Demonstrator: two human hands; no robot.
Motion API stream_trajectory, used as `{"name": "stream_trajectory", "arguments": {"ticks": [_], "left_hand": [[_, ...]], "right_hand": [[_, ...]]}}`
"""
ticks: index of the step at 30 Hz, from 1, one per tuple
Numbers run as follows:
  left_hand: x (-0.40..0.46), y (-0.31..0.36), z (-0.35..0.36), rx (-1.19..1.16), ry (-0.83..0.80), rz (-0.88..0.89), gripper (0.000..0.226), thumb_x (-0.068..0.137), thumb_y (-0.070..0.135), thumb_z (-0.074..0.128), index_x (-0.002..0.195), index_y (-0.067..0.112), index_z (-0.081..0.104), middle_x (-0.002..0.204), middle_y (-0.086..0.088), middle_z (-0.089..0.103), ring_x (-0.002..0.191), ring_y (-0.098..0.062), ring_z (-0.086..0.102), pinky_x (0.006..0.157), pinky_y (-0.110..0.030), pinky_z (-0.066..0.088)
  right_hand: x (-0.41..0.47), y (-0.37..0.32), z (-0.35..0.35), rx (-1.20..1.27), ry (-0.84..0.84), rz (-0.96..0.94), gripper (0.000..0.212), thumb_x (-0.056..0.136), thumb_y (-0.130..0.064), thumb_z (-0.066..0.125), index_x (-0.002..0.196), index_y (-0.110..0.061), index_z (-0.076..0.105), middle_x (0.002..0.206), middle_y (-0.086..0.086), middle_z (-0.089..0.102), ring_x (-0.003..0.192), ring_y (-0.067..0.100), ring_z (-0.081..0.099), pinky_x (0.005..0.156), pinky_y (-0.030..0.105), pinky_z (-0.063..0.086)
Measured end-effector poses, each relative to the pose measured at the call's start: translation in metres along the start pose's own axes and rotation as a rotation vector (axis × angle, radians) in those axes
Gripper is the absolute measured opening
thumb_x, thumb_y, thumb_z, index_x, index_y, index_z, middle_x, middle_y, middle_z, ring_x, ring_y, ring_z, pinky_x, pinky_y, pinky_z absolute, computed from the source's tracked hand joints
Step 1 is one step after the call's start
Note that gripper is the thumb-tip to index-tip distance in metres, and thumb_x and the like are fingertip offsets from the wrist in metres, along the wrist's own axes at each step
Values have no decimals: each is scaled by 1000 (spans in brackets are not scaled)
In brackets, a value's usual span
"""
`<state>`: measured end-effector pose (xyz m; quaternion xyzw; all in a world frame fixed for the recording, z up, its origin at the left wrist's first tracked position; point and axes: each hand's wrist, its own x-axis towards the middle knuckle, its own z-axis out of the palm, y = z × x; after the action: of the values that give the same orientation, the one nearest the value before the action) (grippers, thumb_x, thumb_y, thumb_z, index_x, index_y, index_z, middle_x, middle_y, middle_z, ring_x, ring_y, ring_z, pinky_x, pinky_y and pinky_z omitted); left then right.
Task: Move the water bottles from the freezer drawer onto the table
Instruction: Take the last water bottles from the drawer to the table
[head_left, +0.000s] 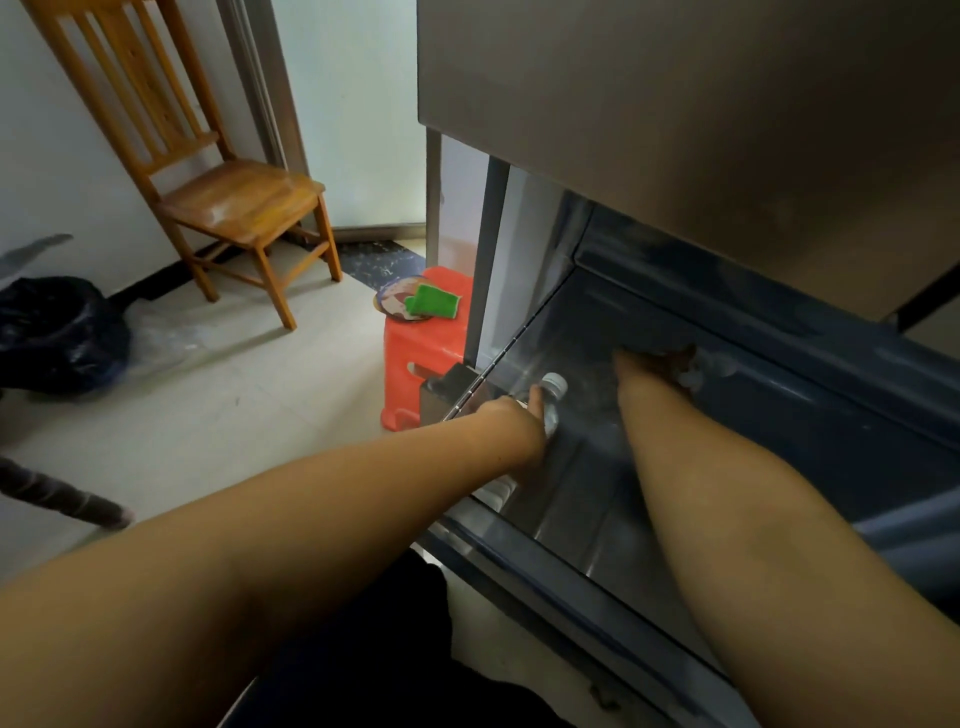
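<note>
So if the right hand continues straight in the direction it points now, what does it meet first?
The right hand reaches deep into the freezer drawer, pointing toward its back. Pale rounded shapes, probably water bottles, lie right at its fingertips, so it likely meets those first, then the drawer's back wall. The shadow makes depth uncertain.

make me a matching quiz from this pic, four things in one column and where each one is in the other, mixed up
Things:
1. wooden chair
2. green cloth
3. black bag
4. water bottle

Places:
A. in the left hand, inside the freezer drawer
B. on the floor at the far left
C. against the wall by the doorway
D. on the red stool

Pairs: 1-C, 2-D, 3-B, 4-A
</note>
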<state>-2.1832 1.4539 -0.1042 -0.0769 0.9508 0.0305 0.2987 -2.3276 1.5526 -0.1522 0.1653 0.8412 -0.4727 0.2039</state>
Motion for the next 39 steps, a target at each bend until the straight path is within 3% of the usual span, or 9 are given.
{"name": "stream_trajectory", "arguments": {"ticks": [4,7,13,18,24,29,32,35,39], "left_hand": [[-2,2,-1,-109,-19,-53,101,90,24,60,150,8,-20,149,-26,28,133,-39,39,107,-47,38],[-1,5,-1,-105,-42,-94,101,89,24,58,150,11,-21,149,-28,25,135,-42,35,108,-48,37],[5,17,-4,-67,-6,-85,103,88,27,60,150,15,-21,148,-27,26,136,-41,34,109,-44,35],[25,21,-6,-362,73,-92,107,87,28,64,149,17,-22,154,-25,20,140,-42,27,114,-47,26],[44,13,9,-563,31,-144,120,68,34,80,150,26,-7,147,-20,32,133,-41,39,108,-53,38],[39,2,-1,-857,-2,-23,95,78,23,74,149,16,11,139,-14,42,126,-34,46,105,-46,44],[30,5,-5,-1122,2,22,72,73,26,79,133,10,41,123,-16,57,109,-31,59,93,-47,53],[3,25,-20,-1377,-100,94,53,79,28,75,121,4,52,101,-13,65,85,-26,66,76,-39,56],[-34,58,-34,-1548,-232,176,58,80,33,73,127,5,53,91,-11,68,79,-25,68,75,-38,57]], "right_hand": [[-34,-5,-33,-45,78,4,46,93,-38,51,133,-21,39,131,-3,50,119,20,50,106,35,41],[-29,16,-51,-50,10,78,73,88,-30,57,150,-12,24,126,19,51,134,32,41,114,44,33],[-71,55,-84,-213,-109,31,76,86,1,61,150,-7,21,147,19,40,134,35,43,108,40,37],[-73,69,-76,-357,-129,53,109,67,-22,74,153,-24,7,153,14,29,138,35,34,114,44,33],[-83,82,-59,-343,187,45,80,73,-46,75,137,-15,39,133,11,46,122,31,49,94,35,47],[-75,78,-82,147,62,141,48,72,-30,76,113,-11,58,95,8,68,80,24,67,69,29,54],[-89,77,-94,543,-84,204,15,80,-23,69,83,-12,59,60,2,61,50,15,60,48,24,49],[-110,70,-110,702,-113,228,17,88,-28,65,87,-12,60,71,4,62,53,17,63,54,29,53],[-159,65,-144,872,-138,222,26,87,-29,68,103,-10,62,76,10,67,61,23,68,56,35,57]]}}
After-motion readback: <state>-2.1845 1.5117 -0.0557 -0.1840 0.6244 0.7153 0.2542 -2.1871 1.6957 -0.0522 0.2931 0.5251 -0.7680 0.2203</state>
